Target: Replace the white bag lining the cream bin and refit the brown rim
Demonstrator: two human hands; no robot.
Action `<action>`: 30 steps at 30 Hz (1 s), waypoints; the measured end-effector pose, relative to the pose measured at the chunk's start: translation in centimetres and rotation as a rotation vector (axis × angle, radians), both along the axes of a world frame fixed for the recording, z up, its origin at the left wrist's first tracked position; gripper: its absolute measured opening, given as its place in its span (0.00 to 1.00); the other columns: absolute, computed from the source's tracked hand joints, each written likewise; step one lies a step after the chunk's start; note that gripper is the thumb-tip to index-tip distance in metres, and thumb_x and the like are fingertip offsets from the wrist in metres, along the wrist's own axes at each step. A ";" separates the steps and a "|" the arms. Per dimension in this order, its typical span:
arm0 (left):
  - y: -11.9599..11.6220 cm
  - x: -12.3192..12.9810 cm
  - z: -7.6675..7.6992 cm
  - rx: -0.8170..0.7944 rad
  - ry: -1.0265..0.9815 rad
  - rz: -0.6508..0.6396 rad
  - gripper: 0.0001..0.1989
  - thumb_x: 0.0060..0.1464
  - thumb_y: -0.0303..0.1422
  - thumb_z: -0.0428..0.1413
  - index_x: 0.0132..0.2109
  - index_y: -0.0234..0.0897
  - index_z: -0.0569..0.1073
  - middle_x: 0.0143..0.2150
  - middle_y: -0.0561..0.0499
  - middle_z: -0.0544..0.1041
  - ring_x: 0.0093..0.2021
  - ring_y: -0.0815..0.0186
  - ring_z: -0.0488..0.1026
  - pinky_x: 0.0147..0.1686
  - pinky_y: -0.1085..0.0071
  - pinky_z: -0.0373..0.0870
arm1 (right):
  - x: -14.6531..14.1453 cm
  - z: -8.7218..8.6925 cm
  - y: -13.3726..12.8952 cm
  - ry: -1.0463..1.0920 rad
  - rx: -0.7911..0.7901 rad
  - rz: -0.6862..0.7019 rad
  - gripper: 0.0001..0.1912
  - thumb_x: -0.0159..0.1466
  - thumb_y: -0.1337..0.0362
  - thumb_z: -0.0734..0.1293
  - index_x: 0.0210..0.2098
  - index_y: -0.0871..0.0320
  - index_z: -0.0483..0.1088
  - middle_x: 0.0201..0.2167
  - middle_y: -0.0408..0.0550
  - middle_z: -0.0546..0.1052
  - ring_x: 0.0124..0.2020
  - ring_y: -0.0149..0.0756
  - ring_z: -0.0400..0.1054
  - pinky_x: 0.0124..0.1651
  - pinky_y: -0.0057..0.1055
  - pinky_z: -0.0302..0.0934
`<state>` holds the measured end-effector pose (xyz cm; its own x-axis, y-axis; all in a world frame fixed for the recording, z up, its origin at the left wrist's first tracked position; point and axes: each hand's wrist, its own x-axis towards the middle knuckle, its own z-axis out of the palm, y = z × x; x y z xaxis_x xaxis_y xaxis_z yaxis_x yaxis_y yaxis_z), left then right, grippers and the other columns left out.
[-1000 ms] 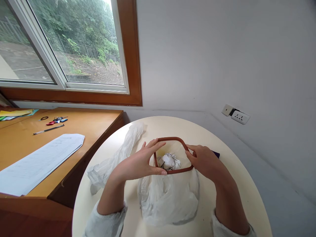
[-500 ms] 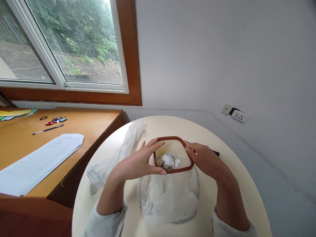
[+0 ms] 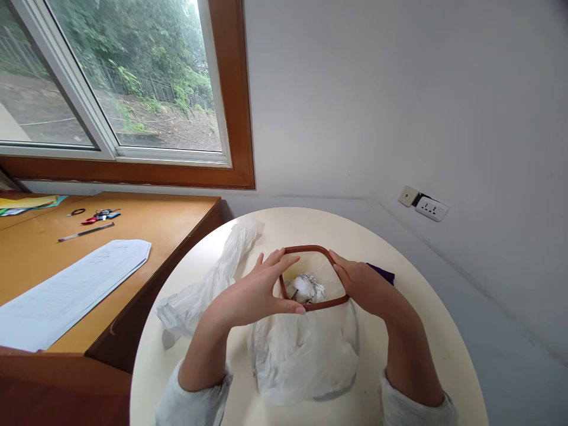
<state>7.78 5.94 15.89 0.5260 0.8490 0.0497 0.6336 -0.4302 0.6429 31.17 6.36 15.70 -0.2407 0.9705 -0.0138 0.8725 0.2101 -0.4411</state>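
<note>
A small bin with a brown rounded-square rim stands on the round table, its sides wrapped in a translucent white plastic bag that hangs over the outside. Crumpled white paper lies inside. My left hand holds the rim's left side, thumb along the front edge and fingers towards the back. On the opposite side, my right hand presses against the rim with its fingers close together. Parts of the rim are hidden under both hands.
Another crumpled plastic bag lies at the left of the round cream table. A dark cloth-like item sits beyond my right hand. The wooden desk carries papers, a pen and keys.
The rim and my left hand have shifted slightly to the right. My right hand has changed its pose a little, and more of the dark item behind it shows.
</note>
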 end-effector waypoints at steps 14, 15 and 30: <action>-0.2 0.1 0.3 -0.074 0.071 -0.010 0.34 0.44 0.52 0.56 0.59 0.56 0.60 0.68 0.51 0.46 0.67 0.47 0.36 0.56 0.50 0.56 | -0.1 0.3 -0.2 0.029 0.052 0.048 0.17 0.66 0.67 0.49 0.44 0.55 0.66 0.28 0.46 0.75 0.27 0.35 0.68 0.30 0.28 0.54; -0.3 0.2 0.4 -0.079 0.086 -0.004 0.33 0.45 0.53 0.56 0.58 0.56 0.60 0.68 0.52 0.46 0.67 0.46 0.35 0.56 0.49 0.55 | -0.1 0.3 -0.2 0.030 0.063 0.049 0.17 0.66 0.66 0.49 0.43 0.55 0.66 0.28 0.46 0.75 0.27 0.34 0.68 0.30 0.28 0.54; -0.4 0.9 0.4 -0.097 0.068 -0.002 0.30 0.46 0.49 0.57 0.56 0.52 0.64 0.68 0.51 0.45 0.67 0.47 0.34 0.57 0.48 0.53 | -0.4 -0.2 0.2 -0.012 0.102 0.004 0.19 0.66 0.67 0.48 0.46 0.56 0.67 0.28 0.47 0.75 0.28 0.34 0.66 0.30 0.28 0.52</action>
